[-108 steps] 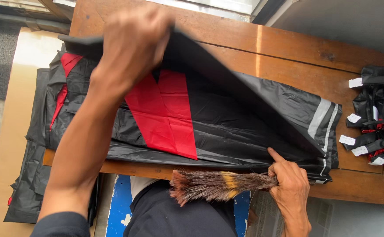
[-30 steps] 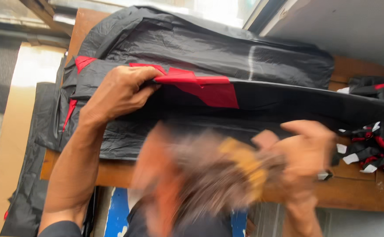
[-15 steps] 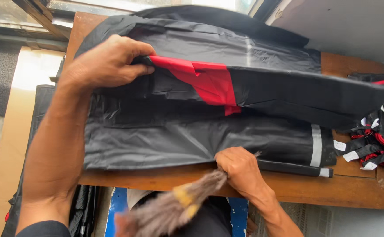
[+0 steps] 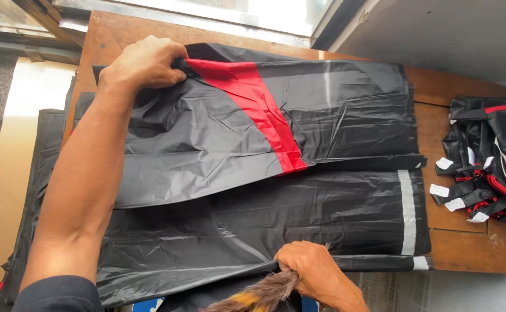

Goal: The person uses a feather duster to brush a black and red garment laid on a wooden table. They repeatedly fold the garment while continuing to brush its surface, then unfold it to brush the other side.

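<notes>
1. On the wooden table, in the head view, I see a black plastic garment spread flat, covering most of the top from the left edge to near the right.
2. I see the left hand at the far left corner of the garment, fingers curled shut and pinching the edge where a folded upper panel begins.
3. That folded panel carries a red stripe running diagonally from beside the left hand toward the middle of the garment.
4. I see the right hand at the near edge of the table, fingers closed around the handle end of a feather duster, knuckles resting on the garment's near hem.
5. A grey reflective band crosses the garment near its right end.
6. Well apart to the right lies a pile of folded black and red garments with small white tags.
</notes>
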